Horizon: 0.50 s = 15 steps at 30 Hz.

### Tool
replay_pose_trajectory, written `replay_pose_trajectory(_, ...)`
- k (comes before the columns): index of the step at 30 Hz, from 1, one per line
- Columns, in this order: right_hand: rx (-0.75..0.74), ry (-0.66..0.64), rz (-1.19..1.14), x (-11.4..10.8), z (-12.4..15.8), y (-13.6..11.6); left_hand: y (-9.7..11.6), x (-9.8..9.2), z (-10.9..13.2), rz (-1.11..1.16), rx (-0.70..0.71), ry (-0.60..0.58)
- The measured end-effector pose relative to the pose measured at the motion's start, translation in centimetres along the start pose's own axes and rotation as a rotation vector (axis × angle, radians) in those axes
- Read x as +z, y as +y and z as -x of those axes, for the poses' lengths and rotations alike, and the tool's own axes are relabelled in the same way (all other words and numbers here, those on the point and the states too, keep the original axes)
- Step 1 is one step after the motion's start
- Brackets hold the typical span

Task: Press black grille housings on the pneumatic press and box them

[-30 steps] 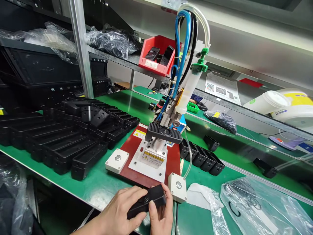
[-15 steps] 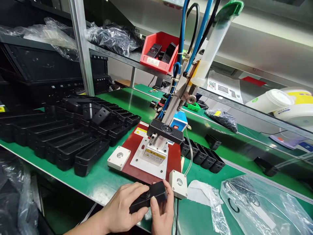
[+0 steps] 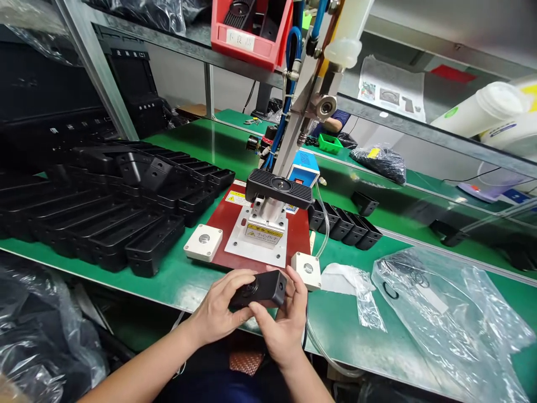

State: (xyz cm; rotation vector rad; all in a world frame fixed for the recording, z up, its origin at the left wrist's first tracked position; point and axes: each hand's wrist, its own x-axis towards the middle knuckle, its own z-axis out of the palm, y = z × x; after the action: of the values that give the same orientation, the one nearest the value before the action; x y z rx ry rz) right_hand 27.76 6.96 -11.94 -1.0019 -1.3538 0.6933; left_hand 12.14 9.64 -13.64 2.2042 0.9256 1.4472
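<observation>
Left hand [image 3: 220,308] and right hand [image 3: 279,327] grip a black plastic housing [image 3: 258,289] over the green table [image 3: 168,299]'s near edge; black housings [image 3: 109,224] massed left, short row [image 3: 342,229] right, white press plate [image 3: 238,246] bare.

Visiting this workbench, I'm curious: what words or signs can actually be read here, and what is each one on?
"不良品": on the white label of the red plastic bin.
Yellow warning label on the white plate: too blurred to read.
Yellow warning sticker on the red board: too small to read.
Printed sheet behind the shelf edge: too small to read.
</observation>
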Motion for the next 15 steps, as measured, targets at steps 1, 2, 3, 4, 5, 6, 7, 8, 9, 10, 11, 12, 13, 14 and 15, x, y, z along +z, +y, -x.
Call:
replay_pose_trajectory(1,-0.012,0.0,0.015,0.0,-0.1,0.0,0.0,0.0,0.0,0.009,-0.006,0.002)
replay_pose_trajectory(2,-0.02,0.001,0.029,0.0,-0.2,-0.1,0.0,0.0,0.0,0.013,-0.013,0.003)
replay_pose_trajectory(3,-0.024,0.001,0.041,0.0,-0.3,-0.1,-0.1,0.0,0.0,0.014,-0.019,0.001)
replay_pose_trajectory(4,-0.026,0.003,0.049,0.0,-0.4,-0.1,-0.1,0.0,0.1,0.011,-0.024,-0.003)
replay_pose_trajectory(5,-0.027,0.005,0.052,-0.1,-0.4,-0.1,-0.1,0.0,0.1,0.006,-0.028,-0.008)
replay_pose_trajectory(6,-0.028,0.009,0.053,-0.1,-0.4,-0.1,-0.1,-0.1,0.2,0.0,-0.031,-0.016)
replay_pose_trajectory(7,-0.031,0.018,0.054,-0.2,-0.4,-0.1,-0.1,-0.1,0.2,-0.007,-0.03,-0.023)
replay_pose_trajectory(8,-0.033,0.028,0.058,-0.3,-0.5,-0.1,-0.1,-0.1,0.3,-0.015,-0.027,-0.031)
replay_pose_trajectory(9,-0.035,0.04,0.067,-0.5,-0.5,-0.1,0.0,-0.1,0.3,-0.023,-0.021,-0.039)
replay_pose_trajectory(10,-0.038,0.056,0.082,-0.6,-0.5,-0.2,0.0,-0.1,0.4,-0.031,-0.013,-0.046)
replay_pose_trajectory(11,-0.049,0.071,0.105,-0.8,-0.6,-0.2,0.1,0.0,0.4,-0.037,-0.005,-0.055)
replay_pose_trajectory(12,-0.067,0.075,0.136,-1.0,-0.8,-0.4,0.1,0.0,0.4,-0.044,0.0,-0.064)
replay_pose_trajectory(13,-0.097,0.059,0.174,-1.2,-1.0,-0.7,0.1,0.0,0.4,-0.05,-0.001,-0.07)
replay_pose_trajectory(14,-0.138,0.024,0.215,-1.3,-1.3,-1.0,0.1,0.0,0.5,-0.056,-0.006,-0.074)
replay_pose_trajectory(15,-0.19,-0.03,0.253,-1.2,-1.5,-1.4,0.0,0.0,0.5,-0.06,-0.008,-0.075)
